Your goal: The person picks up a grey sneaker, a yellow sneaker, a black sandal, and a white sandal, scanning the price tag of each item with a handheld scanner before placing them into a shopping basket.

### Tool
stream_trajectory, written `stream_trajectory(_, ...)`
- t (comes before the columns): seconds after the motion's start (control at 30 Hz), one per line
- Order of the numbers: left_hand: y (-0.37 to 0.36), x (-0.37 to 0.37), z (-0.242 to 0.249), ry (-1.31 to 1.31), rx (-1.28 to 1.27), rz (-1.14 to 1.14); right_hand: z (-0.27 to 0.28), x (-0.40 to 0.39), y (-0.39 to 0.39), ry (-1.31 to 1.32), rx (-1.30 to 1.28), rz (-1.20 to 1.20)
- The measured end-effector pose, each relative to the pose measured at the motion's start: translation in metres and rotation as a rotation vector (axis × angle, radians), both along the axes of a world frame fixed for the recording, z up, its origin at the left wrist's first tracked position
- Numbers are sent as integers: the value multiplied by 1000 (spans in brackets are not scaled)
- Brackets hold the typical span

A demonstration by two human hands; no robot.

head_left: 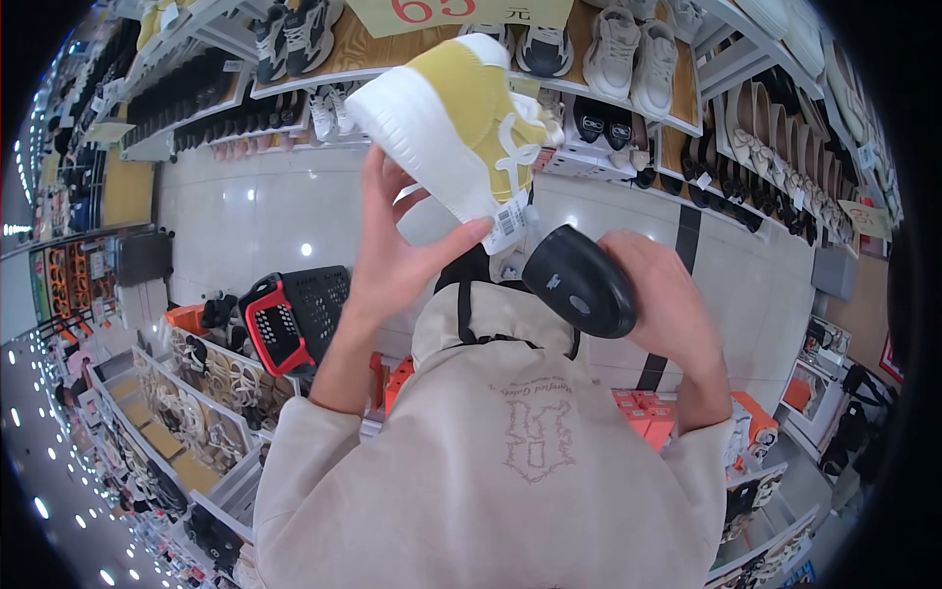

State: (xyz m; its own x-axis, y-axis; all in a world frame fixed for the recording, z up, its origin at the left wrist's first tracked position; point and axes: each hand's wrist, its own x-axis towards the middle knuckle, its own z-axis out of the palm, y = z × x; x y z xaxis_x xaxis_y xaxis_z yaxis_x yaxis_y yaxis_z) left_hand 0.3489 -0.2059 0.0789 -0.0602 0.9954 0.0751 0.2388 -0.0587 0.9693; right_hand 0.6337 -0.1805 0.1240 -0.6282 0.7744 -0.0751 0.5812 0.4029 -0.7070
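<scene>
My left hand (397,240) grips a yellow and white sneaker (461,118) by its thick white sole, holding it up in front of the shelves. From the shoe hangs a white barcode tag (506,224), with my left thumb close beside it. In my right hand (662,290) is a black barcode scanner (579,282), its head just right of the tag and apart from it. My right fingers are partly hidden behind the scanner.
Ahead, a wooden shelf (392,51) carries several sneakers and a yellow price sign (461,12). Flats (775,147) line a rack on the right. A black and red shopping basket (294,319) is at lower left, near shoe racks (196,393). Orange boxes (645,414) lie behind my right arm.
</scene>
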Motion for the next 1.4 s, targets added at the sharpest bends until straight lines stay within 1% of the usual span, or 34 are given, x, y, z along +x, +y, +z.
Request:
stream_trajectory(0.03, 1, -3, 3, -1, -1, 1, 1, 0, 3, -1, -1, 1)
stream_trajectory(0.1, 3, -8, 8, 102, -37, -87, 4, 1, 7, -43, 69, 134)
stream_trajectory(0.13, 4, -9, 11, 100, -38, -85, 6, 1, 7, -45, 68, 137)
stream_trajectory(0.2, 7, -9, 16, 151, -53, -171, 9, -1, 8, -126, 119, 173)
stream_trajectory(0.3, 6, -8, 14, 207, -39, -192, 14, -2, 8, -141, 120, 207)
stream_trajectory(0.43, 6, -7, 9, 204, -71, -183, 15, -1, 7, -155, 151, 226)
stream_trajectory(0.5, 5, -6, 9, 177, -81, -178, 20, 0, 5, -208, 136, 257)
stream_trajectory(0.7, 8, -6, 10, 177, -82, -201, 16, 6, 3, -187, 197, 242)
stream_trajectory(0.9, 13, -5, 7, 190, -93, -219, 23, 4, 5, -153, 199, 236)
stream_trajectory(1.03, 25, -5, 14, 158, -130, -243, 28, 14, 8, -181, 198, 208)
stream_trajectory(1.1, 32, -8, 16, 55, -182, -268, 27, 23, 12, 29, 96, 111)
stream_trajectory(1.13, 36, -9, 15, 57, -171, -278, 27, 28, 14, 27, 107, 101)
stream_trajectory(1.2, 43, -11, 8, -123, -137, -258, 26, 35, 15, 91, -52, -67)
stream_trajectory(1.23, 46, -14, 2, -122, -126, -268, 18, 36, 14, 90, -40, -76)
stream_trajectory(1.3, 53, -21, -12, -356, -196, -260, -8, 31, 12, 529, -205, -287)
stream_trajectory(1.33, 56, -24, -17, -354, -186, -268, -15, 25, 15, 531, -192, -289)
stream_trajectory(1.4, 63, -31, -24, -652, -246, -199, -26, 2, 24, 546, -270, -359)
